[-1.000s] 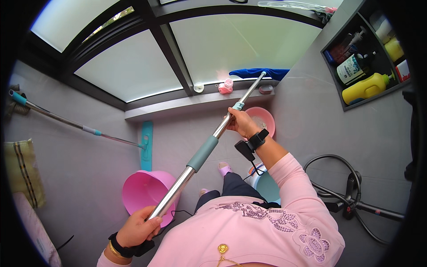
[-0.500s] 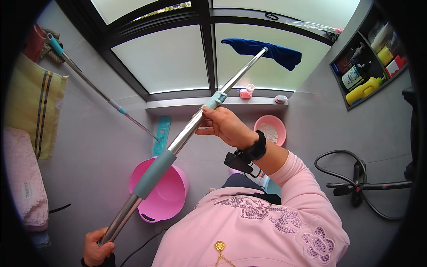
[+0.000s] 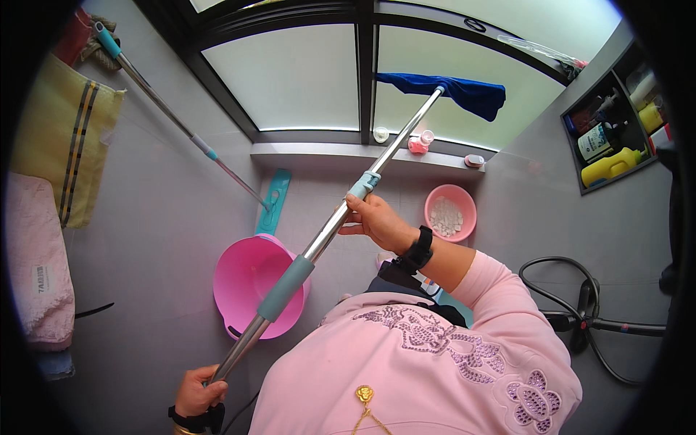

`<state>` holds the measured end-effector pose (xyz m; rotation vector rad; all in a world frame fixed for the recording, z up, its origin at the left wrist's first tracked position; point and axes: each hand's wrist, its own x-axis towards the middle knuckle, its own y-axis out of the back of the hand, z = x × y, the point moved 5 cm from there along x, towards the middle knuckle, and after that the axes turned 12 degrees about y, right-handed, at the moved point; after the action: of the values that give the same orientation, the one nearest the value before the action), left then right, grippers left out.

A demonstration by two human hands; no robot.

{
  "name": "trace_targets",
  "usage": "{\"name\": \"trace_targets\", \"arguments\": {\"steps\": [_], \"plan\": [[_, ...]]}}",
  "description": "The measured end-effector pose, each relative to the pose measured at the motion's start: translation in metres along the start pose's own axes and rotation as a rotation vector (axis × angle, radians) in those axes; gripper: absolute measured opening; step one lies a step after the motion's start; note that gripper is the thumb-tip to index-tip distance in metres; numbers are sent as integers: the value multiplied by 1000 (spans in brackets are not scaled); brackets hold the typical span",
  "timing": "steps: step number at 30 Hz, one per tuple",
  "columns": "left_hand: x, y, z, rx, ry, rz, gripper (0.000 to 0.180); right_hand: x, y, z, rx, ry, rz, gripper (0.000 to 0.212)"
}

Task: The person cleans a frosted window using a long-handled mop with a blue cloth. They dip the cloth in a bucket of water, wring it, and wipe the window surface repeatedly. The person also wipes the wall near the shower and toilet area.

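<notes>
A long silver telescopic pole mop with grey-green grips runs diagonally from the lower left toward the window. My left hand is closed round its lower end. Higher up, just below the pale clamp collar, my right hand grips the shaft between thumb and fingers. A dark blue cloth covers the mop's wide head, which lies across the lower right frosted pane; whether it presses on the glass I cannot tell. The pole passes over a pink bucket on the floor.
A second mop with a turquoise flat head leans at the left, near hanging towels. Small bottles stand on the sill. A pink basin holds white pieces. At the right are a bottle-filled wall niche and a black hose.
The whole view has shifted a little. My left hand and the pole's lower end have moved right and slightly up. A white-topped item on the sill now shows beside the pole.
</notes>
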<state>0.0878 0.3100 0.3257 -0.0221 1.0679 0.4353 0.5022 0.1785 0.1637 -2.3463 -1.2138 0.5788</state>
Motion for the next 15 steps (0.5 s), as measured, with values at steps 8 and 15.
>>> {"name": "trace_targets", "arguments": {"steps": [8, 15], "plan": [[32, -20, 52, 10, 79, 9, 28, 38, 62, 27, 84, -114, -22, 29], [65, -53, 100, 52, 86, -39, 21, 65, 118, 44, 125, -242, 23, 24]]}}
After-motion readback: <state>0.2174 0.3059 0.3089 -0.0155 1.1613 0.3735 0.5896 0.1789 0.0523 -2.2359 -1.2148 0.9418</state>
